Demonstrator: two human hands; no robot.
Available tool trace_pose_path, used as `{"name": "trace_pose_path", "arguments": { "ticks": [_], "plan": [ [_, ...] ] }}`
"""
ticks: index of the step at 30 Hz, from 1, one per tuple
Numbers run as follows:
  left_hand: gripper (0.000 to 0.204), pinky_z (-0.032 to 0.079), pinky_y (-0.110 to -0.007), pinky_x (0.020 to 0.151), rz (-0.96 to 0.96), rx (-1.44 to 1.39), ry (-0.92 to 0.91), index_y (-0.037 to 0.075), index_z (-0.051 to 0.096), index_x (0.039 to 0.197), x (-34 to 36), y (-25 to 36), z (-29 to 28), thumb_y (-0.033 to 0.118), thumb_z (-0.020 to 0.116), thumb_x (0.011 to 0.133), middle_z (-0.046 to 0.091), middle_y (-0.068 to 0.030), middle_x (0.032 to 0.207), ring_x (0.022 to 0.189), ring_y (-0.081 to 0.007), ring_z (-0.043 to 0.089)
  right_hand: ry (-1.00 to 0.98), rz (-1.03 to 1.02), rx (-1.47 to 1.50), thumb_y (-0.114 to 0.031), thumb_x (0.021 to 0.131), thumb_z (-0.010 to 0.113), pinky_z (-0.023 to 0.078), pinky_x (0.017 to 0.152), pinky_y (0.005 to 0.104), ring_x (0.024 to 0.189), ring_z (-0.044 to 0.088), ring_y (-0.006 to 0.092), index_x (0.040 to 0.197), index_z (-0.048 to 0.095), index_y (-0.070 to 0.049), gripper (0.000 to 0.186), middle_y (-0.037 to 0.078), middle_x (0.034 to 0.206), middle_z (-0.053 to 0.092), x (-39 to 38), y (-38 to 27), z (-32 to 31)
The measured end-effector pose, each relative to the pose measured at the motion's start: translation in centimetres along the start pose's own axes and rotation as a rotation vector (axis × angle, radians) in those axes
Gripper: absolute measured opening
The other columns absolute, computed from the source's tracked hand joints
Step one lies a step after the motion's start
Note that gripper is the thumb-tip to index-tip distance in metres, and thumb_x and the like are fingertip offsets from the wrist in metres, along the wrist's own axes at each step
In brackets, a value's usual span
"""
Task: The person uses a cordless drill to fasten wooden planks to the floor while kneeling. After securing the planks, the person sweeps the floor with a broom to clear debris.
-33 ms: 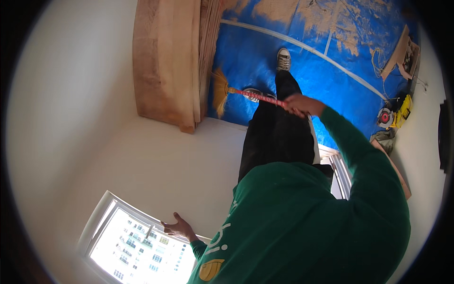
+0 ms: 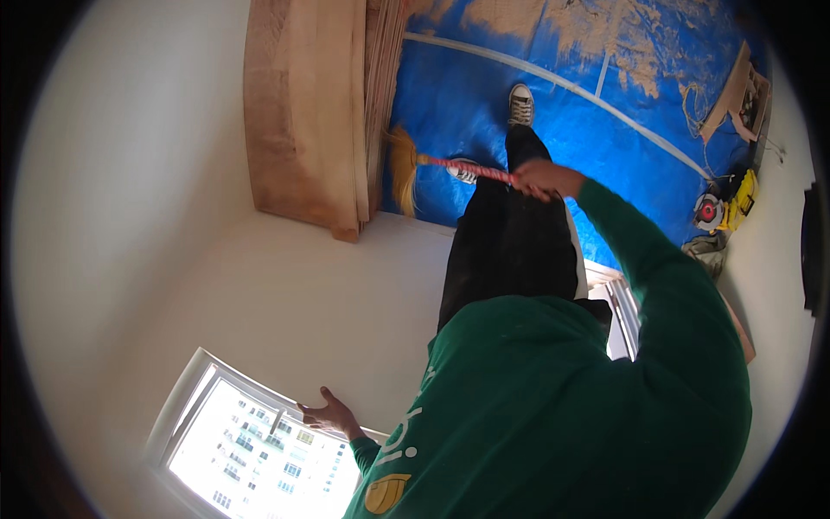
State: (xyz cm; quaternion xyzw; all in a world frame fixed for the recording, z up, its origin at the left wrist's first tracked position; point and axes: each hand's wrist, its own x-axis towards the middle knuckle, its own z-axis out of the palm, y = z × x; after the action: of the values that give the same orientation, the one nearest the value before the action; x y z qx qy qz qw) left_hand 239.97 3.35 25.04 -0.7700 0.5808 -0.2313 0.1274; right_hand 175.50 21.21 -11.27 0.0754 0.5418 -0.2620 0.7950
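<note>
My right hand (image 2: 539,179) is closed around the red patterned handle of a short broom (image 2: 471,169), in front of my legs. The broom points left, and its yellow straw bristles (image 2: 403,173) meet the blue floor sheet (image 2: 484,82) beside a stack of wooden boards (image 2: 303,112). At lower left, my left hand (image 2: 328,415) is held out with its fingers apart and nothing in it. It appears in front of the lower wall, by the frame of a bright window (image 2: 259,445).
Light brown dust (image 2: 579,43) lies over the sheet's far part, past a pale tape strip (image 2: 562,80). Along the right wall sit an open box (image 2: 742,99) with cords, a yellow circular saw (image 2: 726,208) and a grey-green bag (image 2: 707,251). My shoes (image 2: 520,105) stand on the sheet.
My right hand has shifted slightly left along with the broom, and the bristles are bunched a little differently. My left hand stays nearly where it was.
</note>
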Motion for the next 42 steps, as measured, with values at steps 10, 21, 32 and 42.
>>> {"name": "trace_pose_path", "arguments": {
  "ticks": [10, 21, 32, 42],
  "plan": [
    [0.090, 0.041, -0.070, 0.104, -0.001, 0.000, -0.025, 0.013, 0.040, 0.156, -0.3, 1.9, -0.2, 0.054, 0.078, 0.085, 0.042, -0.0223, 0.131, 0.127, -0.0425, 0.041, 0.348, -0.696, 0.360, -0.021, 0.102, 0.063, 0.035, 0.039, 0.0321, 0.043, 0.045, 0.0120, 0.089, 0.058, -0.005, 0.021, 0.000, 0.068, 0.050, 12.3, -12.8, -1.0],
    [0.094, 0.039, -0.070, 0.103, -0.016, -0.023, -0.018, 0.012, 0.040, 0.155, -0.1, 0.5, 1.0, 0.063, 0.075, 0.084, 0.044, -0.0220, 0.130, 0.126, -0.0413, 0.041, 0.204, -0.322, 0.056, -0.019, 0.100, 0.062, 0.037, 0.036, 0.0278, 0.043, 0.049, 0.0097, 0.096, 0.060, -0.004, 0.016, 0.000, 0.069, 0.051, -12.9, 1.4, 4.1],
    [0.087, 0.037, -0.067, 0.109, 0.038, 0.064, -0.030, 0.010, 0.035, 0.160, -1.8, 3.6, -1.6, 0.047, 0.075, 0.092, 0.042, -0.0231, 0.138, 0.130, -0.0426, 0.041, -0.065, -0.576, -0.211, -0.025, 0.093, 0.066, 0.037, 0.042, 0.0331, 0.048, 0.057, 0.0142, 0.074, 0.071, -0.003, 0.030, 0.006, 0.060, 0.063, 12.4, -9.4, -6.3],
    [0.098, 0.039, -0.059, 0.115, 0.218, -0.311, -0.669, 0.002, 0.029, 0.164, -16.2, 14.5, -0.4, 0.034, 0.084, 0.089, 0.041, -0.0328, 0.146, 0.136, -0.0482, 0.044, 0.887, -0.693, -0.381, -0.020, 0.094, 0.060, 0.055, 0.057, 0.0431, 0.060, 0.071, 0.0280, 0.079, 0.068, 0.007, 0.032, 0.016, 0.067, 0.068, 3.1, -28.6, -23.1]
  ]
}}
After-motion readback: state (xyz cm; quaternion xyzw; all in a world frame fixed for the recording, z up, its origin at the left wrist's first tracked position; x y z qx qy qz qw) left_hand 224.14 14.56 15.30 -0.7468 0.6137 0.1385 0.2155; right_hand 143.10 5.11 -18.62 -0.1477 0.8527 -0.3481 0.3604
